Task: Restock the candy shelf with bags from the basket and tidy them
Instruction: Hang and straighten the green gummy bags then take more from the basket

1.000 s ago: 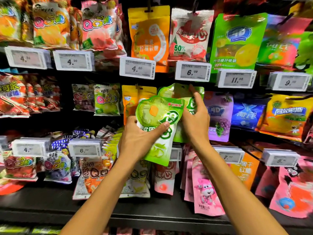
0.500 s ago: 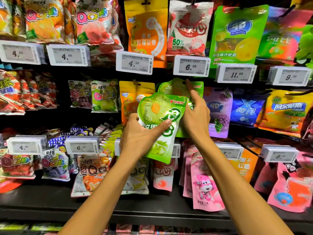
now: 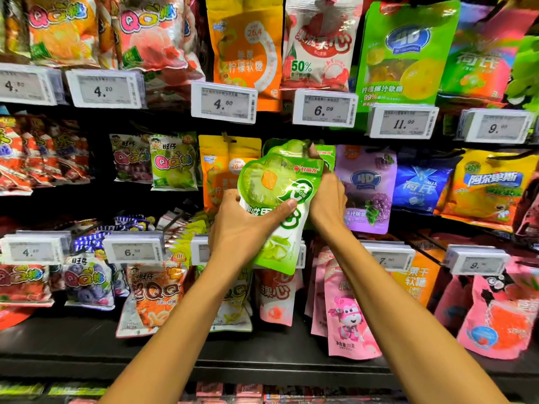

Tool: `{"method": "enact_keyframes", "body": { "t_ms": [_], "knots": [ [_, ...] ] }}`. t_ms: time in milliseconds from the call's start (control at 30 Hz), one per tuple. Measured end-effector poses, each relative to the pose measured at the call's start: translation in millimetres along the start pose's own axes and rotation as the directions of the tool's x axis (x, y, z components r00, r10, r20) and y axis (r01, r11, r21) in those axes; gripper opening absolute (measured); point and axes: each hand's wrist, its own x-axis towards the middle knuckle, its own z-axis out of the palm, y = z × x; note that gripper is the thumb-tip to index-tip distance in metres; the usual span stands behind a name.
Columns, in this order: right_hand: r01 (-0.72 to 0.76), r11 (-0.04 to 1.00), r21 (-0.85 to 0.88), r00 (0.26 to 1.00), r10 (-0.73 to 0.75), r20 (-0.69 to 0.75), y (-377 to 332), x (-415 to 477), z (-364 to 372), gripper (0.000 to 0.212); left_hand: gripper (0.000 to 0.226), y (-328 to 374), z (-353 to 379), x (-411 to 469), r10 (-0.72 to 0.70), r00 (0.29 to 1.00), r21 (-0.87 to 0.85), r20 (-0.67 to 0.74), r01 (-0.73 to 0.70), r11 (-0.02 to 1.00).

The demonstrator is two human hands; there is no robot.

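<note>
My left hand [image 3: 245, 228] grips a green candy bag [image 3: 280, 199] by its lower left side, thumb across the front. The bag is tilted and held up in front of the middle shelf row. My right hand [image 3: 326, 199] reaches behind the bag's right edge, fingers up at the hanging green bags [image 3: 323, 153] of the same kind on their peg. The top of the held bag, with its small hang hole, sits close to that peg spot. The basket is out of view.
Hanging candy bags fill the shelf: an orange bag [image 3: 224, 170] left of the green ones, a purple bag [image 3: 367, 188] to the right, pink bags [image 3: 344, 310] below. White price tags [image 3: 323, 110] jut out on rails above and below my hands.
The green bag has risen a little and come closer to the hanging green bags. My right index finger, earlier stretched upward, is now curled behind the bag's top.
</note>
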Motion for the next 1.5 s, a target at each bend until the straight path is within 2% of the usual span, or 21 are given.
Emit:
{"method": "enact_keyframes", "body": {
  "t_ms": [67, 167, 367, 467, 600, 667, 800, 867, 967, 1100, 1300, 1500],
  "knots": [
    [-0.028, 0.999, 0.037, 0.999, 0.027, 0.033, -0.1, 4.3, 2.3, 0.042, 0.083, 1.1, 3.0, 2.6, -0.004, 1.0, 0.017, -0.004, 0.004, 1.0],
    [-0.011, 0.994, 0.111, 0.999, 0.006, 0.046, 3.1, 4.0, 2.8, 0.065, 0.09, 3.6, 8.3, 5.2, -0.006, 1.0, 0.056, -0.03, 0.008, 0.998],
    [0.126, 0.976, 0.179, 0.981, -0.149, 0.123, 11.1, 5.0, -6.0, 0.055, 0.093, 11.1, 18.9, 10.9, 0.01, 0.997, 0.208, -0.082, 0.007, 0.978],
    [0.168, 0.961, 0.219, 0.985, -0.17, -0.006, 20.7, -2.7, -14.5, 0.031, 0.097, 12.1, 24.1, 11.4, 0.037, 0.994, 0.247, -0.104, -0.01, 0.969],
    [0.188, 0.903, 0.386, 0.971, -0.111, -0.213, 17.5, -17.4, -32.7, 0.037, 0.099, 14.1, 32.3, 11.9, 0.07, 0.99, 0.266, -0.119, -0.036, 0.963],
    [0.26, 0.861, 0.438, 0.954, -0.158, -0.254, 10.3, -23.7, -41.7, 0.031, 0.097, 15.6, 37.3, 12.3, 0.089, 0.986, 0.272, -0.141, -0.048, 0.961],
    [0.27, 0.824, 0.498, 0.963, -0.218, -0.162, -4.4, -26.8, -51.7, 0.023, 0.095, 24.1, 48.6, 13.3, 0.129, 0.972, 0.29, -0.196, -0.069, 0.955],
    [0.217, 0.814, 0.539, 0.976, -0.182, -0.117, -8.9, -21.0, -52.3, 0.02, 0.093, 28.1, 54.2, 14.9, 0.137, 0.967, 0.297, -0.215, -0.069, 0.952],
    [0.114, 0.772, 0.625, 0.993, -0.112, -0.044, -12.1, -12.2, -49.8, 0.029, 0.086, 31.4, 61.6, 17.7, 0.136, 0.963, 0.285, -0.232, -0.066, 0.956],
    [0.14, 0.728, 0.671, 0.987, -0.155, -0.038, -15.2, -4.1, -43.7, 0.027, 0.082, 32.8, 68.1, 21.2, 0.124, 0.954, 0.275, -0.274, -0.046, 0.96],
    [0.091, 0.716, 0.693, 0.99, -0.138, 0.013, -12.4, 1.4, -37.9, 0.02, 0.079, 28.5, 70.4, 22.4, 0.107, 0.95, 0.312, -0.293, -0.011, 0.95],
    [0.108, 0.719, 0.687, 0.987, -0.162, 0.014, -12.3, 1.7, -37.3, 0.027, 0.08, 26.7, 73.1, 24.2, 0.098, 0.953, 0.324, -0.286, 0.0, 0.946]
  ]
}}
